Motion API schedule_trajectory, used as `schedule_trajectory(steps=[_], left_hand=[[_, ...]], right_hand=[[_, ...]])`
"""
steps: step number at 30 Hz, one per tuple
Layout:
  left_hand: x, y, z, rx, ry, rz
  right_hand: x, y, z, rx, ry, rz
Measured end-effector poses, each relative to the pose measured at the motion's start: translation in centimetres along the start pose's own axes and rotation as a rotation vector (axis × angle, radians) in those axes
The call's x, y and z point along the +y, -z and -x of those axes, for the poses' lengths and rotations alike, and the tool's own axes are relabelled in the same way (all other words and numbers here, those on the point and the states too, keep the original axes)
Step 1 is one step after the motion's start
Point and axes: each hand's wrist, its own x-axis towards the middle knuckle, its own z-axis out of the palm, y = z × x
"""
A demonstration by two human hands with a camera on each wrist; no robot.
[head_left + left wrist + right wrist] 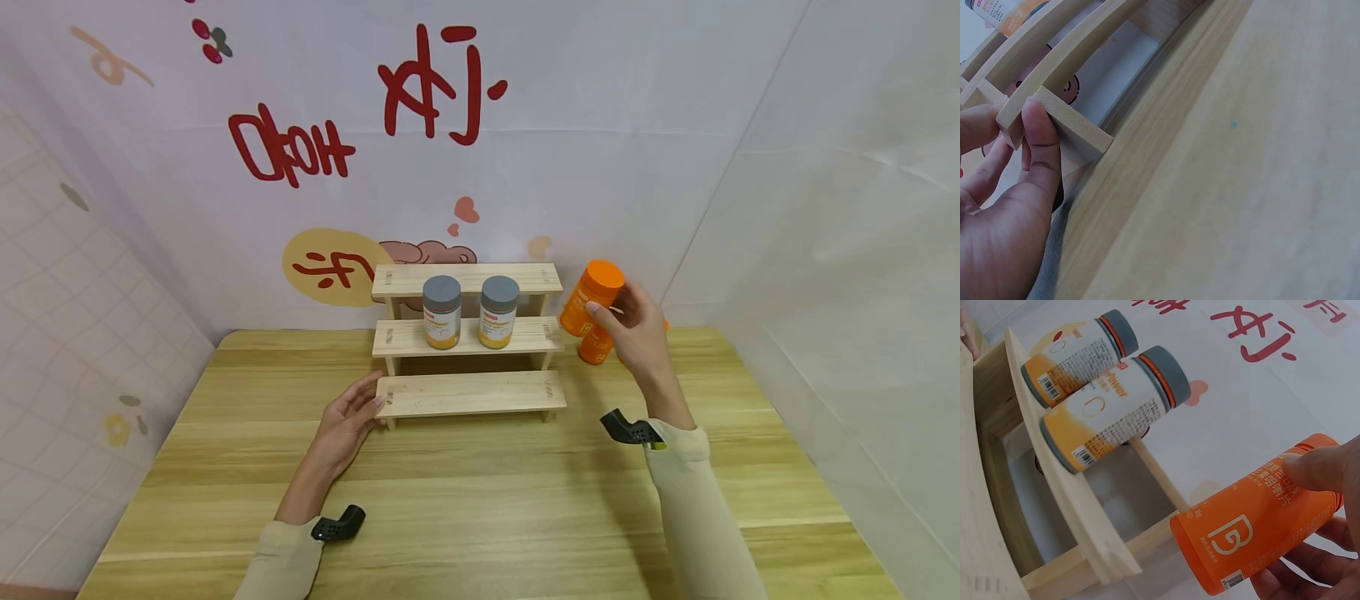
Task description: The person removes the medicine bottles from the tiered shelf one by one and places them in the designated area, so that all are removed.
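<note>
Orange plastic cylindrical bottle (583,298) beside pale wooden three-step rack (468,393).
Left hand (347,423) pinches its front-left corner, ideally firmly; right hand (643,335) grips the tilted bottle, best righted before release.

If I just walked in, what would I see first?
Probably the bright orange bottle held in the right hand, beside the wooden shelf. Next, two grey-capped bottles standing on its middle step, and the big red writing on the wall behind.
</note>
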Motion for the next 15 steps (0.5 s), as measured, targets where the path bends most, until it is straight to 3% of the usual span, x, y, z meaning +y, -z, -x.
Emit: schedule_trajectory(steps=[8, 15], left_hand=[[0.1, 0.0, 0.0, 0.0, 0.0, -0.006], [0.1, -0.1, 0.0, 0.008, 0.004, -0.005]], right_hand=[[2.1, 0.6, 1.1, -0.007, -0.065, 0.024], [3.8, 1.1, 2.0, 0.003, -0.064, 0.03]])
